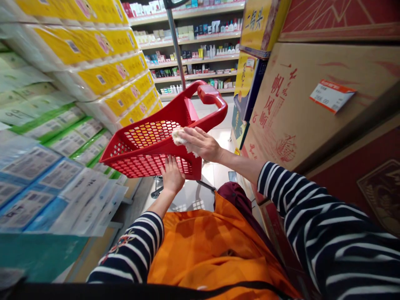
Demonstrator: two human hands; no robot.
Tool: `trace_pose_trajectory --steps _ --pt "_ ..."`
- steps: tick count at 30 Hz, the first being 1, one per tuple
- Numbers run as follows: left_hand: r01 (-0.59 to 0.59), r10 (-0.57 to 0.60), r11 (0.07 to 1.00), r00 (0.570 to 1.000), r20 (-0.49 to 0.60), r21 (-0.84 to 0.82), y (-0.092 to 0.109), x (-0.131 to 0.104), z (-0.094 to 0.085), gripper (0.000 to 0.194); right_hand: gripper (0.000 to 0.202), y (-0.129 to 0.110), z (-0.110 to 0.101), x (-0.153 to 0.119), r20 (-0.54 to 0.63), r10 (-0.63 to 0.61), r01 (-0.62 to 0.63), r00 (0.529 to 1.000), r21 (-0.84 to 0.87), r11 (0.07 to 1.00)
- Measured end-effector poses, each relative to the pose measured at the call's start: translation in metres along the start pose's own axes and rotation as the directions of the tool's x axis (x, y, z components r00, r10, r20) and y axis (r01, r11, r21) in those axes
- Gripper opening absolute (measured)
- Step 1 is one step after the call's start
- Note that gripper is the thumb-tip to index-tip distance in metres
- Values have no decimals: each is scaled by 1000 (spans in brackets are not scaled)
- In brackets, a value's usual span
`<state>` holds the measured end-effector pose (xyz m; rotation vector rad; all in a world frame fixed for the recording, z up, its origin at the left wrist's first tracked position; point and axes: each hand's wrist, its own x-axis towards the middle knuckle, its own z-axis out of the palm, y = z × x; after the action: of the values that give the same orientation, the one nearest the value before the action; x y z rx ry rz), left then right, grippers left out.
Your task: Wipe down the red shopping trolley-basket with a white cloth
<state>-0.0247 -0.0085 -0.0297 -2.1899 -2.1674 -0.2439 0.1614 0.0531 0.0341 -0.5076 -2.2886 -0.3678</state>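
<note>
A red plastic shopping cart (137, 141) with holes in its walls stands in front of me, its curved handle (215, 102) at the far right end. My right hand (203, 143) presses a whitish cloth (179, 136) against the cart's near upper rim, fingers stretched over the cloth. Against the near perforated side lies my left hand (173, 175), its fingers extended and spread with nothing held. Part of the cloth is hidden under the right palm.
Stacked yellow tissue packs (93, 79) and blue-and-white packs (37, 183) line the left. Cardboard cartons (312, 104) with a price tag (332, 96) rise on the right. Beyond the cart are shelves (200, 58) of bottles and boxes. Pale floor tiles (218, 171) show beneath.
</note>
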Motion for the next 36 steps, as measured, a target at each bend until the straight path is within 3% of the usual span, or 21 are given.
trace_pose_trajectory --steps 3,8,10,12,16,19,25,28,31,36 --pt "25 -25 999 1000 -6 -33 -4 1 0 79 39 4 6 -7 31 22 -23 999 4 1000" --pt "28 -28 999 1000 0 -47 -12 -8 2 77 38 -7 45 -52 279 -42 37 959 24 999" --pt "37 -37 999 999 15 -34 -16 -10 2 77 37 -13 53 -57 337 -72 67 939 27 997" --pt "52 -51 998 998 25 -24 -20 -9 2 77 36 -15 51 -45 304 -80 76 949 23 997" --pt "115 -114 993 993 33 -31 -29 -3 1 78 40 -13 45 5 124 -19 19 992 -1 1000" --pt "137 -136 990 991 15 -33 -35 -3 1 78 41 -13 57 28 87 28 -28 996 1 1000" --pt "129 -129 991 992 15 -22 -56 -15 10 74 41 -35 104 0 221 5 -21 975 72 997" --pt "155 -155 988 987 40 -6 -70 -20 15 73 38 -50 121 -15 328 -41 15 944 83 996" --pt "186 -186 983 981 50 -2 -83 -22 17 72 32 -63 133 -6 391 -128 93 912 107 990" --pt "215 -215 976 977 15 -33 -104 -22 14 75 40 -68 142 60 125 -79 72 989 58 996"
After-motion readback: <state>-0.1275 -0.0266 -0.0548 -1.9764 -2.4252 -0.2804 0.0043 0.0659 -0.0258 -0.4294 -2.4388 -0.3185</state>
